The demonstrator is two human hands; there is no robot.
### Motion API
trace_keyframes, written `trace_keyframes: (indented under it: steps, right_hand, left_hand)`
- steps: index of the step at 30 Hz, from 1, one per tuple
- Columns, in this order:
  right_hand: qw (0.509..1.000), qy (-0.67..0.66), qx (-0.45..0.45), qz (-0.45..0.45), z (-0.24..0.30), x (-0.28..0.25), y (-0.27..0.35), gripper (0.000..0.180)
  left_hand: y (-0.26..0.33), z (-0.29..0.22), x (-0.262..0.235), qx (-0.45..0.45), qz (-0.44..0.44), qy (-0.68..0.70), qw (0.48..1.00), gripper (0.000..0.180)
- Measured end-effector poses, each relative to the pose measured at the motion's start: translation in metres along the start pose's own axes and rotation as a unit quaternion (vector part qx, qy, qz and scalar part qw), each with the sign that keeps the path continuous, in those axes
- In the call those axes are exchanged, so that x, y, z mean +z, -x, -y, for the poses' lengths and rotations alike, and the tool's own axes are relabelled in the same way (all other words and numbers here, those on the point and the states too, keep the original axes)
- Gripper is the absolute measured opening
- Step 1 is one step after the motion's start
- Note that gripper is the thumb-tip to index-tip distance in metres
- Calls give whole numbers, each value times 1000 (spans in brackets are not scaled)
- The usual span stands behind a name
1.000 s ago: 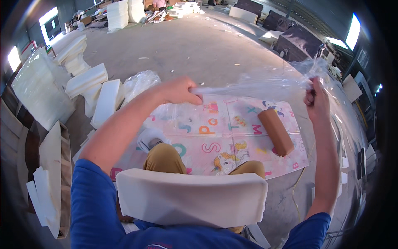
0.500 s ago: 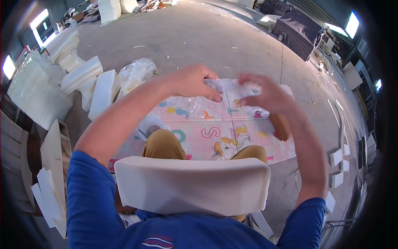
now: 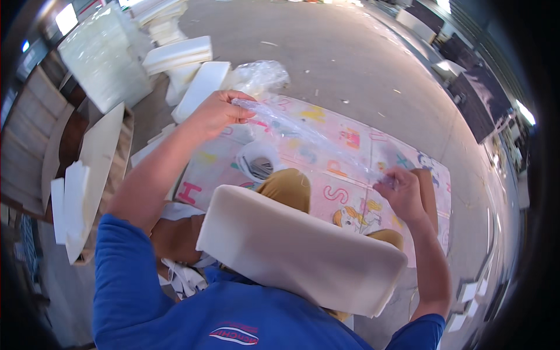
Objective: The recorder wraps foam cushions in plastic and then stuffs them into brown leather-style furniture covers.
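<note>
Both hands are spreading apart again, I'm seeing: left hand [image 3: 217, 112] and right hand [image 3: 402, 192] each pinching an end of the plastic film [image 3: 309, 137], pulling it taut above the foam pad [image 3: 297, 251] on my lap.

A grey concrete floor [image 3: 326, 52] filled the scene. A pink children's play mat [image 3: 350, 140] printed with coloured letters and cartoon figures lay flat on it. On the mat rested a roll of tape [image 3: 258, 163], near the mat's left part. A crumpled clear plastic bag [image 3: 259, 76] sat on the floor at the mat's far left corner. Just beside it, white foam slabs [image 3: 186, 70] were stacked and leaning on the floor. Further white foam pieces [image 3: 73, 204] stood on the floor at the left edge.
</note>
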State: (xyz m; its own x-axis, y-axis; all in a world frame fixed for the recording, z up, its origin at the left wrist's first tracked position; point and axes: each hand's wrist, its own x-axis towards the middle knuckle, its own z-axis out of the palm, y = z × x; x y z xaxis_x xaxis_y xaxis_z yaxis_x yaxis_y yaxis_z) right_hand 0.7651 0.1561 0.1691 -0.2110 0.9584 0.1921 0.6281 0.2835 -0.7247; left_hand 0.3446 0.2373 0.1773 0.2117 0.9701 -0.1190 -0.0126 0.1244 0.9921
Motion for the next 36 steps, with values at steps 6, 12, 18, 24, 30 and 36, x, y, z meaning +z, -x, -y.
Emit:
trace_keyframes:
  steps: [6, 12, 18, 24, 30, 36]
  right_hand:
    - [994, 6, -57, 94, 3, 35, 3, 20]
    - [949, 42, -165, 264, 31, 46, 11, 22]
    - [939, 48, -181, 287, 41, 53, 13, 24]
    - [940, 52, -196, 275, 40, 55, 16, 27]
    - [943, 71, -253, 204, 35, 49, 20, 32]
    - [905, 120, -367, 178, 42, 49, 24, 38]
  left_hand:
    - [45, 84, -47, 70, -65, 124, 988, 11]
    - [103, 135, -54, 1, 24, 189, 982, 8]
    - [137, 143, -67, -91, 57, 293, 950, 40]
    - [141, 119, -23, 141, -35, 30, 989, 46]
    - [153, 147, -26, 99, -92, 378, 916, 38]
    - [156, 154, -39, 82, -157, 369, 912, 32]
